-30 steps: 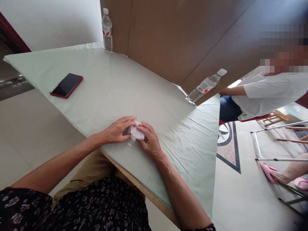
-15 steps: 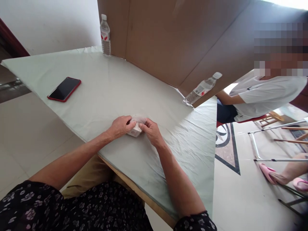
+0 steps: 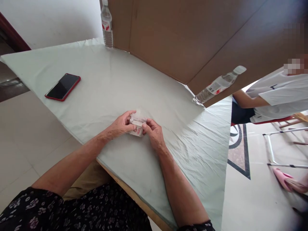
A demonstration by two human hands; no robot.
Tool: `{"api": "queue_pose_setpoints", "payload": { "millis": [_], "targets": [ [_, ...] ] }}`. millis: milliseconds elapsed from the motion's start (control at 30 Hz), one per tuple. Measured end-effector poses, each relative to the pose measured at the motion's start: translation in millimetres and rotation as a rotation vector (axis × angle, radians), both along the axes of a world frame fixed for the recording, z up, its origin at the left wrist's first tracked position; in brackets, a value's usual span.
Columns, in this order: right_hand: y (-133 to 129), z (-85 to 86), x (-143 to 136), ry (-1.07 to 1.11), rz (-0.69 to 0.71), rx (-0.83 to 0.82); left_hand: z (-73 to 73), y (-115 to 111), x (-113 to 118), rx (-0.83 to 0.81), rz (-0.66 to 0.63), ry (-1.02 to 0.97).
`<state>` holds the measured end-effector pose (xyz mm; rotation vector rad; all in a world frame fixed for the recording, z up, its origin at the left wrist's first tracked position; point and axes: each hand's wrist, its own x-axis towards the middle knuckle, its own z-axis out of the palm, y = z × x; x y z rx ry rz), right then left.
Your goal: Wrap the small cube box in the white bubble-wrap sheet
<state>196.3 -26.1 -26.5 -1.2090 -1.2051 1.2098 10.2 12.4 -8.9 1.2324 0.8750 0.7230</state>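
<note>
A small white box [image 3: 136, 129] with reddish print is held between my two hands, just above or on the pale green cloth. My left hand [image 3: 122, 123] grips its left side, thumb on the front face. On the right side, my right hand [image 3: 153, 130] pinches the box with thumb and fingers. Whitish, partly see-through material [image 3: 139, 116] shows at the top of the box; its exact shape is hard to make out.
A phone [image 3: 63, 86] in a red case lies at the left on the cloth-covered table [image 3: 115, 83]. Two plastic bottles [image 3: 107, 27] [image 3: 218, 86] stand against a brown panel [image 3: 163, 38]. A person in a white shirt [image 3: 286, 86] sits at the right.
The box is turned so that its printed face and top show more. My fingers have shifted around it. The whole view has moved slightly, with the bottles higher and the right one further right.
</note>
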Motion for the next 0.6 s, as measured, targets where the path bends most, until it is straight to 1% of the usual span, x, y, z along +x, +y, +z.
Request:
{"api": "queue_pose_setpoints", "payload": {
  "millis": [67, 167, 267, 333, 400, 500, 600],
  "targets": [
    [-2.9, -0.9, -1.5, -0.008, -0.001, -0.004, 0.4, 1.0, -1.5, -0.034, 0.008, -0.006],
    [-6.5, -0.9, -2.7, -0.072, -0.013, -0.002, 0.1, 1.4, -3.8, -0.043, -0.012, -0.009],
    [-7.1, 2.6, -1.3, -0.167, -0.024, 0.014, -0.7, 0.9, -3.1, -0.038, -0.033, -0.009],
    [-3.9, 6.2, -0.1, -0.193, -0.036, 0.011, -1.4, 0.5, -1.2, -0.033, -0.04, -0.007],
    [3.0, 9.8, -0.1, -0.174, -0.042, -0.024, -2.3, 0.4, 0.6, -0.02, -0.047, -0.008],
    [16.8, 14.3, -3.3, -0.084, -0.029, -0.084, -4.1, 0.8, 1.5, 0.0, -0.061, -0.014],
    [26.6, 18.1, -8.2, -0.009, -0.067, -0.052, -5.8, 1.4, 0.1, 0.026, -0.06, 0.001]
  ]
}}
